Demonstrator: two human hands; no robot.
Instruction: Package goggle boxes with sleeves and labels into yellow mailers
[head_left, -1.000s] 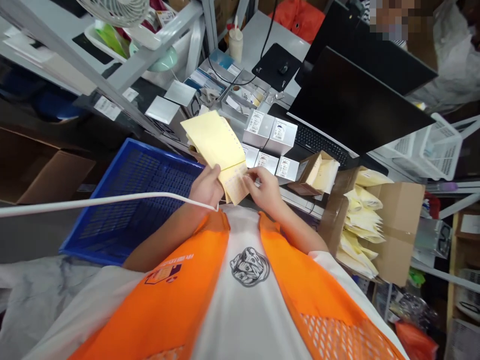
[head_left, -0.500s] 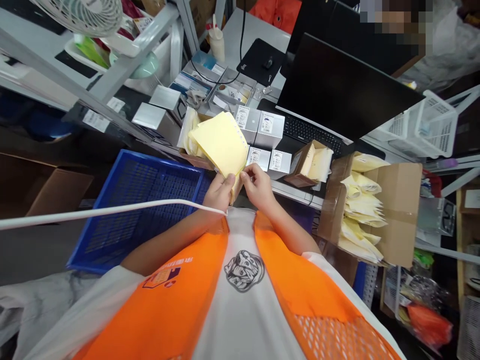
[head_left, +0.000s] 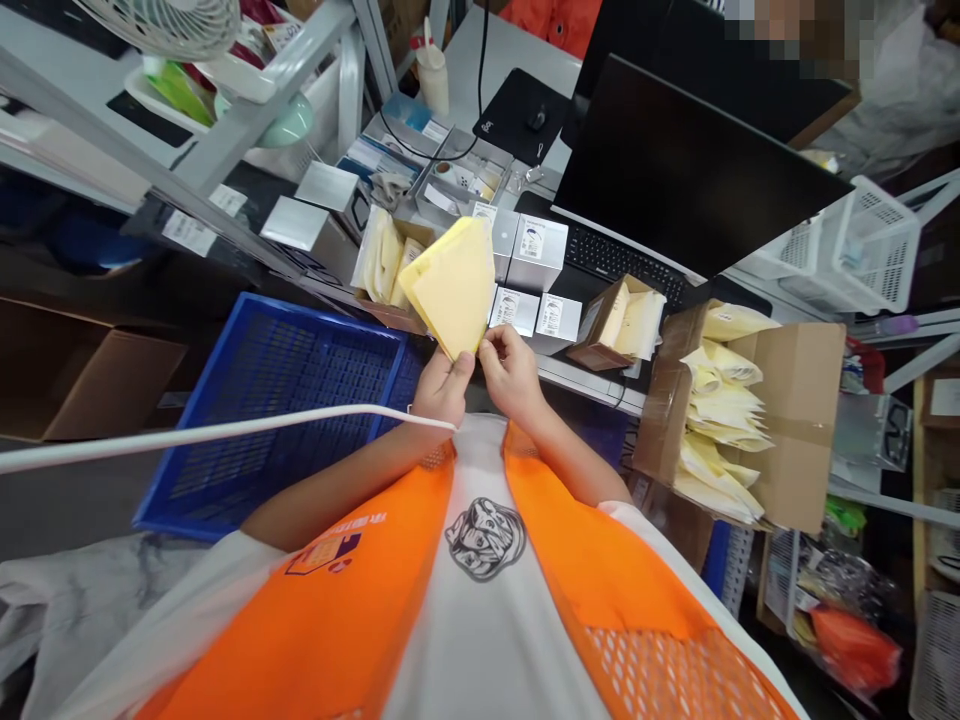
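Both my hands meet in front of my chest on a pale yellow sheet of paper (head_left: 454, 285) that is bent over into a fold and stands up from my fingers. My left hand (head_left: 444, 385) pinches its lower corner from the left. My right hand (head_left: 510, 368) pinches the same corner from the right. The fold rises over the edge of the desk, in front of several small white labelled boxes (head_left: 536, 250). A white cord (head_left: 225, 428) runs from the left edge to my left wrist.
A blue plastic crate (head_left: 277, 400) sits low on the left. A dark monitor (head_left: 690, 180) and keyboard (head_left: 622, 262) lie behind the boxes. Cardboard boxes stuffed with yellow papers (head_left: 720, 410) stand at the right, another small one (head_left: 626, 322) beside the keyboard. Another person sits at top right.
The yellow sheet went from a long flat strip to a doubled-over fold held higher. My hands moved closer together at its lower corner, and the view shifted slightly.
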